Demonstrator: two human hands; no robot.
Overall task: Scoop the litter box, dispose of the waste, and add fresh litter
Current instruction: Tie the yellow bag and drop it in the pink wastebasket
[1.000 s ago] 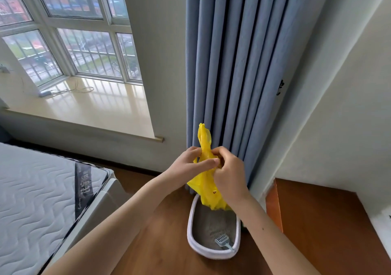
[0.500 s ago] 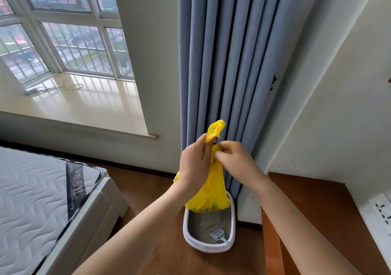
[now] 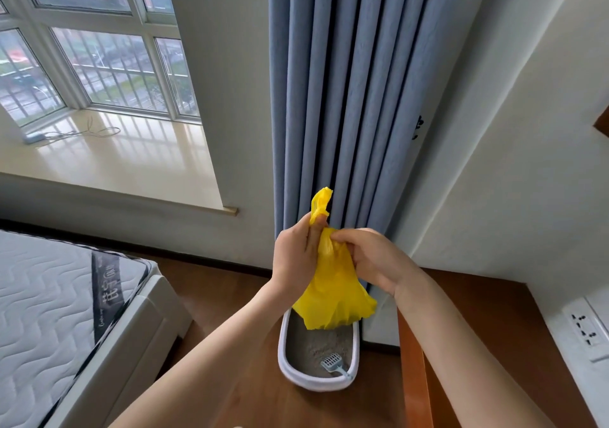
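Observation:
A yellow plastic bag [image 3: 333,299] hangs in the air above the litter box, its gathered top sticking up past my fingers. My left hand [image 3: 296,256] pinches the bag's neck from the left. My right hand [image 3: 369,259] grips the bag from the right, just below the neck. On the wooden floor below stands the white-rimmed litter box [image 3: 283,358] with grey litter inside. A pale blue scoop [image 3: 333,361] lies in the litter at the box's near right corner. The bag hides the far end of the box.
A blue curtain [image 3: 346,98] hangs straight behind the bag. A white mattress [image 3: 49,312] on its bed frame fills the lower left. A wooden tabletop [image 3: 487,345] sits at the right beside the box, with a wall socket [image 3: 586,328] further right. A window sill [image 3: 115,157] lies at left.
My hands have shifted on the bag: the left now pinches the neck higher, the right has slid lower on its side. The view has tilted, showing more of the litter box.

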